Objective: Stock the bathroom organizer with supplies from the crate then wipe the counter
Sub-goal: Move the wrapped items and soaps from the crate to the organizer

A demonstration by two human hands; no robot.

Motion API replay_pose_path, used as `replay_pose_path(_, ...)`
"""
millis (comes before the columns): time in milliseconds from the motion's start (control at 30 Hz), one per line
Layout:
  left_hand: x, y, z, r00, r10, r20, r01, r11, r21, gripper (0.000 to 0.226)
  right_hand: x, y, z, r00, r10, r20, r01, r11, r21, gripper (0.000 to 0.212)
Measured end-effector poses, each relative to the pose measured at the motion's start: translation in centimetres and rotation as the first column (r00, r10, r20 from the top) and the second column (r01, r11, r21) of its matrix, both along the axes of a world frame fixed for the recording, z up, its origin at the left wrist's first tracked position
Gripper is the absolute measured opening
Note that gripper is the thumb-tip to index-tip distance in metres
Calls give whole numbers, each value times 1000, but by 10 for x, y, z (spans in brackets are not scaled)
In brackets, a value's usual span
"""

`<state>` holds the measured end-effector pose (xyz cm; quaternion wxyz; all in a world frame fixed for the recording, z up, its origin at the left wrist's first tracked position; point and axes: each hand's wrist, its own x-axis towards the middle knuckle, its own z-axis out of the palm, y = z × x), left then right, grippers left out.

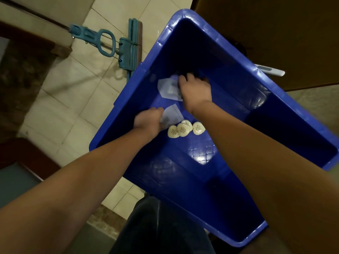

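Crate (159,43): blue, on tiled floor (73,99), both hands inside.
Left hand (146,121): grip clamped on near packet (172,115), clear, at crate bottom.
Right hand (195,89): rests on edge of far packet (167,88); fingers hidden, so grip state cannot be told.
Sachets (184,129): three, cream, heart-shaped, on crate bottom just beside left hand.
Mop (128,50): teal, on floor left of crate.

Tiled floor (77,99) carries the blue crate (229,74) and a teal mop (128,50).
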<state>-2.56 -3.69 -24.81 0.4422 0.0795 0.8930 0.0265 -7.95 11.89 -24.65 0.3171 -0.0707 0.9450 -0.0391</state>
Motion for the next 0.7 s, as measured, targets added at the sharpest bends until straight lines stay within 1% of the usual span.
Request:
replay_pose_path(100,3,-1,2,999,39,4,-39,998,44,25,13,6,-2,999,-27,27,26,999,43,41)
replay_pose_path(200,2,-1,7,994,105,9,-106,993,55,22,24,12,-2,991,-85,102,80,995,52,39)
replay_pose_path(267,0,0,12,990,138,2,-138,989,61,22,32,15,2,966,-202,163,202,979,19,39)
replay_pose_path(333,-4,-1,18,987,160,-9,-158,984,83,24,38,18,10,893,-383,235,405,913,-53,37)
replay_pose_path(400,-6,0,26,984,176,-14,-173,979,112,24,45,21,19,826,-496,266,537,836,-109,34)
replay_pose_path(567,-7,7,49,975,220,-30,-213,965,152,23,65,24,50,731,-626,271,679,705,-204,27)
replay_pose_path(700,-5,12,74,958,287,8,-282,934,218,31,84,20,82,645,-715,271,763,583,-278,21)
